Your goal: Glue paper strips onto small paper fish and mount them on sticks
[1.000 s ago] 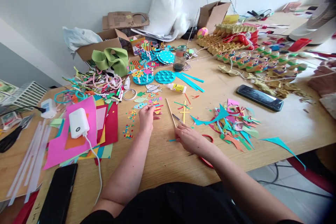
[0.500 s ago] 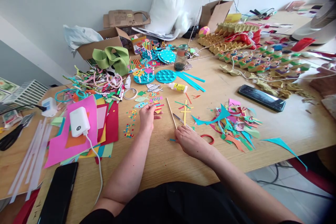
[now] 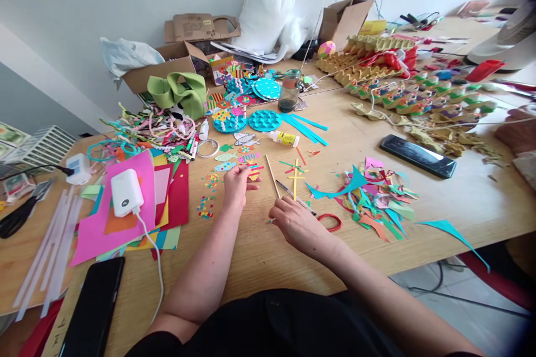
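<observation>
My left hand [image 3: 237, 185] is pinched at the edge of a small yellow paper fish [image 3: 253, 177] with red and blue strips across it; the fingers partly cover the fish. My right hand [image 3: 295, 222] is low over the table, fingertips closed together at the tabletop around a tiny blue paper piece [image 3: 271, 221], mostly hidden. Just beyond the right hand lie a thin wooden stick [image 3: 272, 174], a pen [image 3: 285, 186] and yellow paper strips [image 3: 295, 181]. Red-handled scissors [image 3: 333, 223] lie partly under that hand. Several decorated paper fish [image 3: 225, 167] lie beyond my left hand.
Paper scraps [image 3: 372, 195] and a phone [image 3: 419, 156] lie to the right. Coloured sheets [image 3: 94, 234] with a white power bank [image 3: 127, 193] are at left. A glue bottle [image 3: 285, 139], blue discs [image 3: 264, 120] and a glass jar [image 3: 288, 92] stand farther back. Another person's hand [image 3: 517, 128] is at far right.
My right hand has shifted slightly left, and its fingers have come down over the blue paper piece, which shows less now. My left hand has stayed almost still.
</observation>
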A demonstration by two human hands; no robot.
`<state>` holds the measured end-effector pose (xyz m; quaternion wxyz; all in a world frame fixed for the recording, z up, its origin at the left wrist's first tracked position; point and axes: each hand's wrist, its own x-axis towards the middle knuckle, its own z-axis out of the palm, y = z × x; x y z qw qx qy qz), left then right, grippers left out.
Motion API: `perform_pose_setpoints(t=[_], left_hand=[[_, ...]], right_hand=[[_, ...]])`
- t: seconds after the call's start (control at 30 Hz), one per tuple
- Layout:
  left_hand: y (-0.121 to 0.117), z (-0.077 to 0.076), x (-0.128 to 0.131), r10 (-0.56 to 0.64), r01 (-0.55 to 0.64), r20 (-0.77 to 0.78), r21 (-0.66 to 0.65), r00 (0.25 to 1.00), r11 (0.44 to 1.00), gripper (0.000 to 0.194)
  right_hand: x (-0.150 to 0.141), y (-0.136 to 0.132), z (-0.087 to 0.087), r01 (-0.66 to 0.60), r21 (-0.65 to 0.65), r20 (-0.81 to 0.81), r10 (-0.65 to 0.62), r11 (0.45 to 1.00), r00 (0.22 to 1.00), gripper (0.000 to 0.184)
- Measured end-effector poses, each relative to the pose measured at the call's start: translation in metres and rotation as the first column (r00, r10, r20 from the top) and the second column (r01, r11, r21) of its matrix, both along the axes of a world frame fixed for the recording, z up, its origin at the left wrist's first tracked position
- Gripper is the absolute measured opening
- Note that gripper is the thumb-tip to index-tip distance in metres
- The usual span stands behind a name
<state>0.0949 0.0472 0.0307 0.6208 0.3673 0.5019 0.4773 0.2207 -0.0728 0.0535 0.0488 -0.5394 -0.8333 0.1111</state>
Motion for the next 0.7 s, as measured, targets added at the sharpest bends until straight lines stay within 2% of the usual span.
perform_pose_setpoints(t=[0.1,0.33,0.53,0.7], left_hand=[[0.000,0.000,0.000,-0.006,0.006,-0.006,0.008,1.000,1.000,0.018],[0.000,0.002,-0.001,-0.008,0.008,-0.006,0.000,1.000,1.000,0.018],[0.000,0.002,-0.001,0.003,-0.003,0.004,0.001,1.000,1.000,0.015],[0.001,0.005,-0.002,0.001,-0.001,0.013,-0.004,1.000,1.000,0.013]], right_hand=[[-0.002,0.002,0.001,-0.016,-0.020,0.046,0.017,1.000,0.999,0.016],[-0.013,0.003,0.005,0.091,-0.189,0.189,-0.055,0.978,0.980,0.021],[-0.025,0.005,0.013,0.189,-0.227,0.244,-0.132,0.955,0.961,0.025],[-0.017,0.010,0.015,0.239,-0.225,0.232,-0.186,0.945,0.955,0.024]])
